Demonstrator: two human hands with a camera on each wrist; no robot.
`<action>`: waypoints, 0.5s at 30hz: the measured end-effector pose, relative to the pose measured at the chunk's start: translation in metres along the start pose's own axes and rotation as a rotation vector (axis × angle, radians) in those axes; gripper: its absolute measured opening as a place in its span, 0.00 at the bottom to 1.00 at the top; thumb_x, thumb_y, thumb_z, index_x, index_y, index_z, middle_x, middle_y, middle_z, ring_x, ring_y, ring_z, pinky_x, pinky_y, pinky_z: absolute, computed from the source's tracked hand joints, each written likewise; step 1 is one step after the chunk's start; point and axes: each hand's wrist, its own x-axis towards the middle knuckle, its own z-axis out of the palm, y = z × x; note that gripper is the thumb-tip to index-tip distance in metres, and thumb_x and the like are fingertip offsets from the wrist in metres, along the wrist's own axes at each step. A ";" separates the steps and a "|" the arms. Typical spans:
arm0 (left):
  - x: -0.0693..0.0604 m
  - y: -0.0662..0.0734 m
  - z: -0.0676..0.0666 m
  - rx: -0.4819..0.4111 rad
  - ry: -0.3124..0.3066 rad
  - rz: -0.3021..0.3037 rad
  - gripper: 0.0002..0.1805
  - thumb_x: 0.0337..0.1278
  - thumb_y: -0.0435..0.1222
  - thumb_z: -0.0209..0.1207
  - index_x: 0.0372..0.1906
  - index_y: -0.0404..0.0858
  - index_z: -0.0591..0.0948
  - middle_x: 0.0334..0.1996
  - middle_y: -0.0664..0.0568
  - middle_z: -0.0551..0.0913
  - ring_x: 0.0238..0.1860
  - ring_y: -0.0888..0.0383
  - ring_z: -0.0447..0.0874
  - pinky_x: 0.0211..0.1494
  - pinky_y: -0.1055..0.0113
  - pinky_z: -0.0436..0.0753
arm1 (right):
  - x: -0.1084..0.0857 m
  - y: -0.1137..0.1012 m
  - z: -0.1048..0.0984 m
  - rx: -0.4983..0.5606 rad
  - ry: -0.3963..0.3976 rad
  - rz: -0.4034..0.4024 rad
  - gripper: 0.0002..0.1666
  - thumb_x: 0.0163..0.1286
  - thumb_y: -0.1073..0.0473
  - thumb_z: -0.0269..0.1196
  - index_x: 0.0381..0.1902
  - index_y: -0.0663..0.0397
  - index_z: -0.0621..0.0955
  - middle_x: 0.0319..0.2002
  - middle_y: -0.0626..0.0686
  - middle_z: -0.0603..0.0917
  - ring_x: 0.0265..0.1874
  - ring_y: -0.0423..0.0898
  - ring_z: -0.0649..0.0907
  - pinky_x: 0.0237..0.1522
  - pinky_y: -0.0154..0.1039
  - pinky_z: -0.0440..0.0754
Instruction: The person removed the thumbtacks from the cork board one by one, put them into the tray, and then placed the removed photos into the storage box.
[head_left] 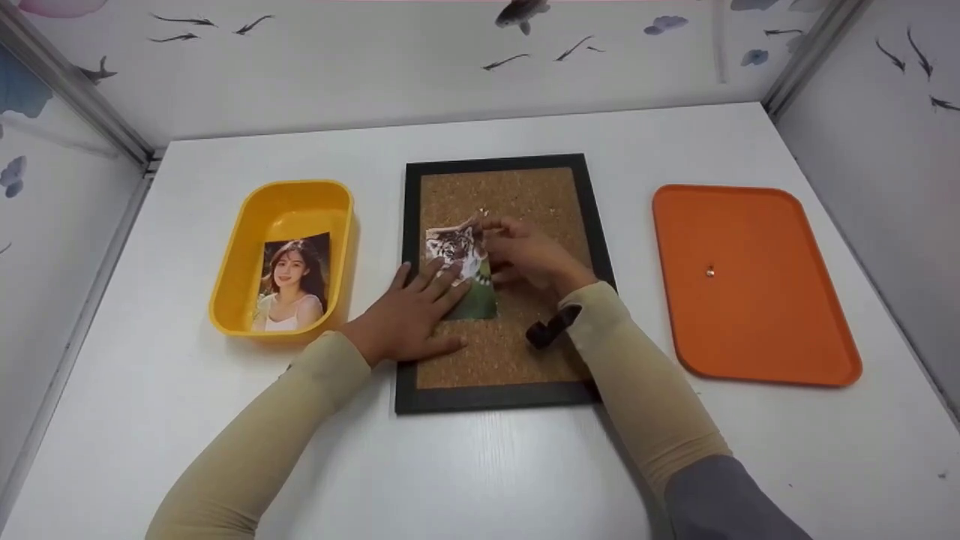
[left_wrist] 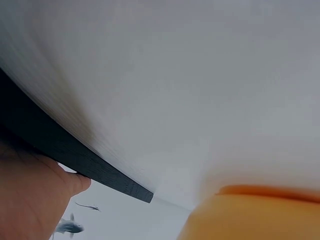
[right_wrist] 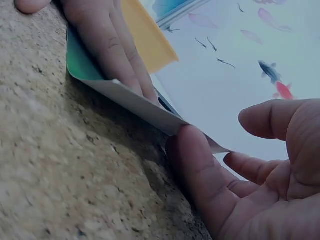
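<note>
A tiger photo [head_left: 476, 300] lies on a cork board [head_left: 532, 367] with a black frame. My left hand [head_left: 412, 311] rests flat on the photo, its fingers spread across the lower left part and its thumb on the cork. At the photo's upper right, my right hand [head_left: 529, 255] pinches the edge. In the right wrist view, the photo's white underside [right_wrist: 140, 105] tilts up off the cork, with one finger [right_wrist: 197, 165] in front of the edge and others behind it. The left wrist view shows mostly the board's black frame [left_wrist: 95, 165] and the table.
Left of the board, a yellow bin [head_left: 225, 300] holds a portrait photo [head_left: 289, 292]. To its right lies an orange tray [head_left: 750, 322] with a small shiny piece [head_left: 710, 271] on it. Printed white panels [head_left: 375, 67] enclose the white table [head_left: 450, 472].
</note>
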 end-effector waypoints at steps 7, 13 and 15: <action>0.000 -0.001 -0.001 0.005 0.003 0.002 0.49 0.62 0.74 0.31 0.81 0.52 0.42 0.80 0.51 0.37 0.78 0.47 0.28 0.74 0.39 0.33 | 0.005 0.001 0.007 -0.059 0.098 0.034 0.19 0.73 0.61 0.60 0.60 0.45 0.77 0.54 0.56 0.78 0.44 0.51 0.84 0.42 0.43 0.85; 0.000 -0.002 -0.008 -0.073 -0.003 0.003 0.50 0.62 0.73 0.39 0.81 0.52 0.45 0.80 0.51 0.41 0.79 0.47 0.31 0.74 0.39 0.36 | 0.006 0.003 0.007 -0.059 0.128 0.027 0.17 0.73 0.62 0.61 0.58 0.48 0.77 0.53 0.56 0.79 0.43 0.50 0.83 0.40 0.41 0.85; 0.000 -0.002 -0.014 -0.126 -0.005 0.002 0.49 0.62 0.71 0.44 0.81 0.51 0.48 0.80 0.51 0.44 0.79 0.46 0.35 0.75 0.39 0.39 | 0.005 0.003 0.007 -0.063 0.136 0.031 0.17 0.73 0.61 0.61 0.58 0.47 0.78 0.53 0.56 0.79 0.43 0.50 0.83 0.40 0.40 0.85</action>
